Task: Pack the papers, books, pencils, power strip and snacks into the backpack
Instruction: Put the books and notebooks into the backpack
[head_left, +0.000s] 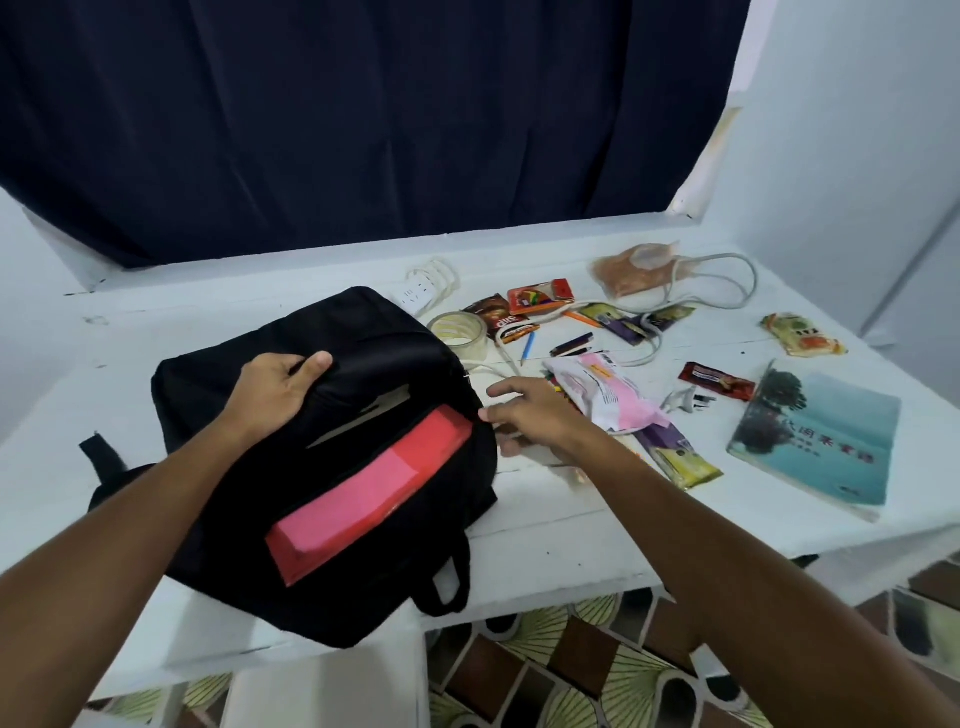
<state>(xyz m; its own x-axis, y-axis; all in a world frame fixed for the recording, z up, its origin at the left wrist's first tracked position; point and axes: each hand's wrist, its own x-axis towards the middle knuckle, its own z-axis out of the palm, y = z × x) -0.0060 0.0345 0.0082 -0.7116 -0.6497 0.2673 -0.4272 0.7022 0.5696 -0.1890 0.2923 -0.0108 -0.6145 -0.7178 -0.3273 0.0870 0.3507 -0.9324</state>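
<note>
From the head view: the black backpack (249, 467) lies on the white table (561, 525), mouth open, a red and pink book (374, 488) poking out of it. The left hand (275, 389) has its grip clenched on the backpack's upper flap. The right hand (535, 415) hovers at the backpack's three o'clock, grip released, fingers spread, holding nothing. At one o'clock lie snacks (540, 296), pencils (571, 344) and the power strip (415, 296); a teal book (821, 441) lies farther out at three.
</note>
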